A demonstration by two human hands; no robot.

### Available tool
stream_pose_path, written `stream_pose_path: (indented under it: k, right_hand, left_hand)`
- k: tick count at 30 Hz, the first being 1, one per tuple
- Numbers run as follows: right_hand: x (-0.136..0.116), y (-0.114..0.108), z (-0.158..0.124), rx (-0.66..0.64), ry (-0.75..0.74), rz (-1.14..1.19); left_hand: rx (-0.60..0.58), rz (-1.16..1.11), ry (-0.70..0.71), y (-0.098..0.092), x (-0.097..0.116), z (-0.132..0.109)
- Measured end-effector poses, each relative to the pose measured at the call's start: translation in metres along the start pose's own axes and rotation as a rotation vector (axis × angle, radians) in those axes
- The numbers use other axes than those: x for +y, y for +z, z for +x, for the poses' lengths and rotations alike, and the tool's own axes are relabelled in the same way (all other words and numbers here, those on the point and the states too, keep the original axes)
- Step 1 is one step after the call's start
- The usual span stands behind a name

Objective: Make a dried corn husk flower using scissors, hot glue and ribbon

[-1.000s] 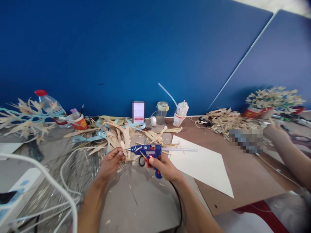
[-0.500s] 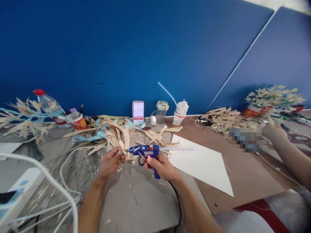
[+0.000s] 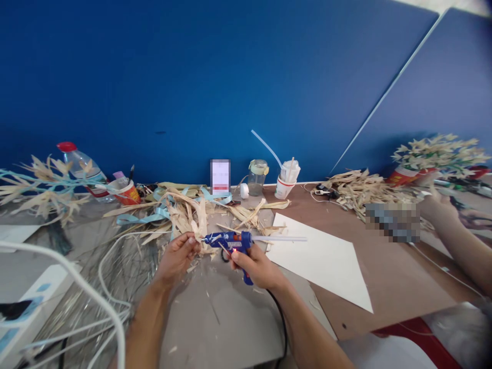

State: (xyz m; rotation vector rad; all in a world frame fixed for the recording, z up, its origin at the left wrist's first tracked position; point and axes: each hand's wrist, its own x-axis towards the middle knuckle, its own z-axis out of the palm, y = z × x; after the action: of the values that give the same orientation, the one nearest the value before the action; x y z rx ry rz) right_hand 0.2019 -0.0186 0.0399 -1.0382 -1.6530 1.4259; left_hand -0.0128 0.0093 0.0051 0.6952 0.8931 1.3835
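Note:
My right hand is wrapped around a blue glue gun with an orange light lit on its side. A long clear glue stick sticks out of its back end, and a black cord hangs below. Its nozzle points left, to the fingertips of my left hand. Those fingers are pinched on a small pale piece that looks like dried husk, mostly hidden by them. Just behind the nozzle lies a heap of dried husks mixed with light blue ribbon.
At left are a power strip, white cables, thin wires and a red-capped bottle. A phone, a jar and a paper cup stand along the blue panel. White paper lies at right, near another person's arm.
The view has shifted slightly. Both hands and the glue gun stay nearly where they were, with the nozzle still at the left fingertips. The gun's light looks more orange.

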Motion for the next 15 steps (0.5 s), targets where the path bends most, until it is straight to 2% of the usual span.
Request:
stream_pose_path:
  k: [8,15]
  right_hand:
    - [0.0019,0.0015,0.0015,0.033,-0.004,0.037]
    - [0.0012,0.0014,0.0008,0.000,-0.007,0.003]
  left_hand:
    - [-0.014,0.001,-0.025,-0.0004,-0.0011,0.0016]
    - [-0.006,0.000,-0.002,-0.0007,-0.0008,0.0015]
